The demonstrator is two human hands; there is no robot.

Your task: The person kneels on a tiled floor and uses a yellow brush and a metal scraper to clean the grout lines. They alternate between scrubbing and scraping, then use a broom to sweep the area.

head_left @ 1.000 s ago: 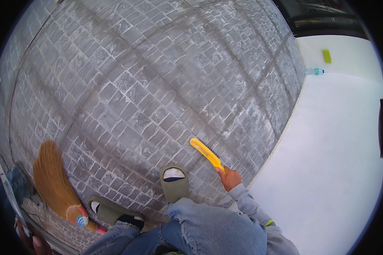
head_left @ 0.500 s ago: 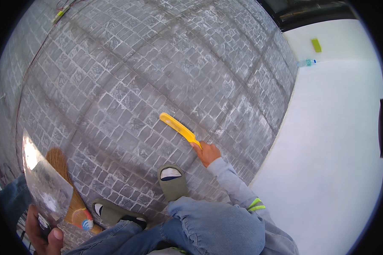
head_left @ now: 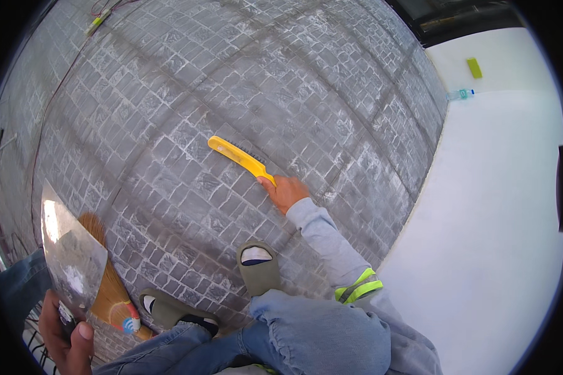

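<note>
My right hand (head_left: 288,192) is closed around the handle of a yellow wire brush (head_left: 238,156). The brush lies over the grey stone-patterned floor (head_left: 187,181), its dark bristles showing along the far edge; contact with the floor is hard to tell. At lower left, my left hand (head_left: 69,337) grips a scraper (head_left: 72,259) by its dark handle. The wide, shiny metal blade points upward and away from me. Partly behind that blade lies a straw broom (head_left: 116,294) with a coloured band near its handle.
My sandalled feet (head_left: 259,269) stand just in front of me. A white surface (head_left: 481,219) runs along the right, with a clear plastic bottle (head_left: 461,94) and a yellow-green block (head_left: 474,67) at its far end. A thin cable (head_left: 56,103) crosses the left side.
My right hand and the wire brush have moved away from me and to the left, with more of the sleeve showing. My left hand keeps hold of the scraper.
</note>
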